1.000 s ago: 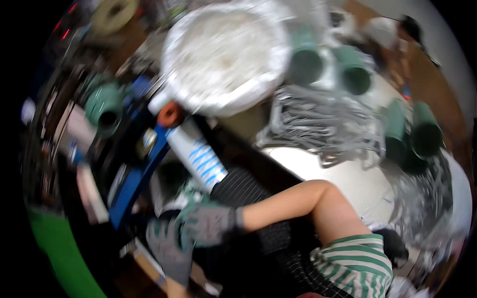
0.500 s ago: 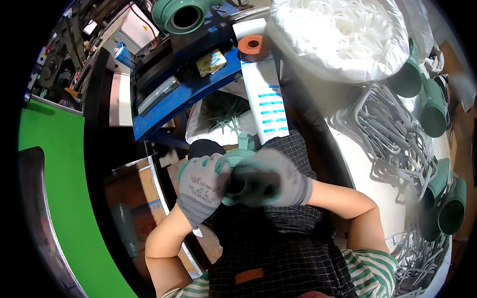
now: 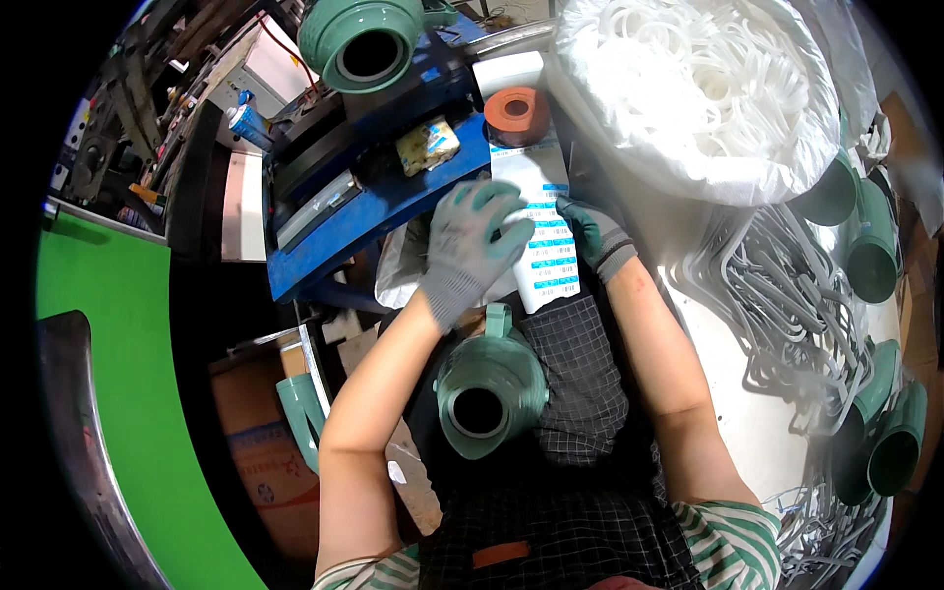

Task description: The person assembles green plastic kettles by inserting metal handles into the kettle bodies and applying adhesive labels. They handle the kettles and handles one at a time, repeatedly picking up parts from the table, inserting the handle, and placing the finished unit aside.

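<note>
A green plastic jug body (image 3: 514,371) rests on my lap, its dark round mouth facing me and its handle pointing away. Both hands are off it, wearing grey gloves with green-coated fingers. My left hand (image 3: 472,236) hovers at the left edge of a white sheet of blue-and-white labels (image 3: 547,250), thumb and fingers apart. At the opposite edge of that sheet, my right hand (image 3: 594,236) pinches it with its fingertips, partly hidden. A roll of brown tape (image 3: 516,115) lies on the sheet's far end.
Another green jug body (image 3: 344,37) sits on the blue bench (image 3: 379,221). A white bag of clear rings (image 3: 688,88) stands at the far right. Below it are grey bent strips (image 3: 767,285) and green tubular parts (image 3: 872,246). A green panel (image 3: 118,374) lies left.
Both hands have left the jug body on my lap and reached forward to the label sheet. The jug body's mouth is now uncovered.
</note>
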`<move>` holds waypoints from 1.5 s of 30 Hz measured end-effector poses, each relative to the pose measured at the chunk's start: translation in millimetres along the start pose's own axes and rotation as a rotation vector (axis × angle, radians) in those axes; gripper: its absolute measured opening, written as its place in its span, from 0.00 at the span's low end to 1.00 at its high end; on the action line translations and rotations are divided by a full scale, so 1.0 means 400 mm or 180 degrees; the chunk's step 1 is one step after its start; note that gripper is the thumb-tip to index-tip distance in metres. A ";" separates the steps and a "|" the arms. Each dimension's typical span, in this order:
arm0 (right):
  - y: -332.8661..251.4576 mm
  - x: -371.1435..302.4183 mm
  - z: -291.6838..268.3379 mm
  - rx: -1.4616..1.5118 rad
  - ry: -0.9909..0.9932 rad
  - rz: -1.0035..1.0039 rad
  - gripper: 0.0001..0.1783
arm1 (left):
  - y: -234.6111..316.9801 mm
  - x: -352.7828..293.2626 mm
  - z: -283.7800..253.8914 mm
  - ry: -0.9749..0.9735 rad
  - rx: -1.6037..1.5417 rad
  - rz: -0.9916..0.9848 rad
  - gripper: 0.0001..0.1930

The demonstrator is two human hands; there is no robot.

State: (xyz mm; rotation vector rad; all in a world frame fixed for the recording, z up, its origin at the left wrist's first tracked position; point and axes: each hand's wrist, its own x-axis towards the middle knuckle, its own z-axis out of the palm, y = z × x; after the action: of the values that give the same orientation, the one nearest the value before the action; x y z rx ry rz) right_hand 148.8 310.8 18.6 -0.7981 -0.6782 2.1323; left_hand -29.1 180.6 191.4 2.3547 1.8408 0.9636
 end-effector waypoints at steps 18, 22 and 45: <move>-0.024 -0.001 0.027 0.0523 0.0082 -0.0366 0.18 | -0.071 0.132 0.206 0.0126 0.0525 -0.0138 0.08; -0.018 -0.025 0.029 0.0480 -0.0008 -0.0300 0.16 | -0.065 0.120 0.192 0.0272 0.0195 -0.0022 0.08; 0.037 -0.922 0.061 -0.2422 -0.0740 0.0304 0.70 | 0.310 -0.429 -0.135 0.0885 -0.3014 -0.1094 0.10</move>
State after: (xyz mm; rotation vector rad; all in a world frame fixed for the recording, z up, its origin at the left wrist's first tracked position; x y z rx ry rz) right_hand 318.7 6.9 143.3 -0.9812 -1.6571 2.0603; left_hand 33.5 -28.3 200.9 1.3522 1.2990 1.6634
